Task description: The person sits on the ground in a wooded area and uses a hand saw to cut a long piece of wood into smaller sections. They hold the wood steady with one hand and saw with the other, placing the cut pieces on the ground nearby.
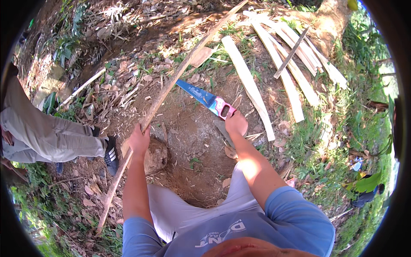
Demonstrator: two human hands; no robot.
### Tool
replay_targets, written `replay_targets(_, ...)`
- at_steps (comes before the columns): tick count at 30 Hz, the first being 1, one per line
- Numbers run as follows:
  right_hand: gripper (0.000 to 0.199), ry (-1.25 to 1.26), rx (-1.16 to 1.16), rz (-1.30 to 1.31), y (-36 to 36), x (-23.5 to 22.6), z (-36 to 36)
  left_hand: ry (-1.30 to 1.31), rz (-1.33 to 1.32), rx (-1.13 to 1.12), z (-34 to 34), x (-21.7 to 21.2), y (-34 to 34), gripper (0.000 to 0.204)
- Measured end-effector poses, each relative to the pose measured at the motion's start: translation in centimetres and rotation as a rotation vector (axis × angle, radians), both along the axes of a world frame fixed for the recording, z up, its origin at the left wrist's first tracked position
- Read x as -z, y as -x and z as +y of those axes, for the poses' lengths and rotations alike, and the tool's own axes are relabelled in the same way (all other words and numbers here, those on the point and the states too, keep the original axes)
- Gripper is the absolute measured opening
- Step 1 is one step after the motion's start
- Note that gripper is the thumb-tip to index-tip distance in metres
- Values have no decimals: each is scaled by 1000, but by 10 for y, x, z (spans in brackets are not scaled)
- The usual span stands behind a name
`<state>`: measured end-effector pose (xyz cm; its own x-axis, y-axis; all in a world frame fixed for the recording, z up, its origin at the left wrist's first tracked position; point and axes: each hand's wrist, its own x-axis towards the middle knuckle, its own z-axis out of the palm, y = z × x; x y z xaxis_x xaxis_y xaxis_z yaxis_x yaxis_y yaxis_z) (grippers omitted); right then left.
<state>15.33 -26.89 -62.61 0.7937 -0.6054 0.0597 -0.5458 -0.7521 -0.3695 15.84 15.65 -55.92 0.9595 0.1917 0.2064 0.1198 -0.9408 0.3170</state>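
Observation:
My left hand [139, 138] is wrapped round a long, thin wooden pole [164, 91], which slants from the lower left up to the top middle. In my right hand [236, 124] is the pink handle of a hand saw [198, 94]. Its blue blade points up and left, and the tip meets or overlaps the pole; I cannot tell whether the teeth touch the wood. A short log stump [155, 157] stands on the ground just right of my left hand, beneath the pole.
Several pale split wood strips [250, 85] lie on the ground at the right and far right, with a darker stick [292, 52] across them. A tree trunk [332, 25] rises behind. At the left stands another person in light trousers [55, 132] and dark shoes. Leaves litter the soil.

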Motion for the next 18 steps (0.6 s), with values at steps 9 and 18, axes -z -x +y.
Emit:
replay_targets(9,53,-65,-54,78,2,-5,-7,-57,-133,181,-35,10,57,49)
replay_targets(18,54,-393,104,143,-34,-16,-22,-27,9,192,-41,-6,65,47)
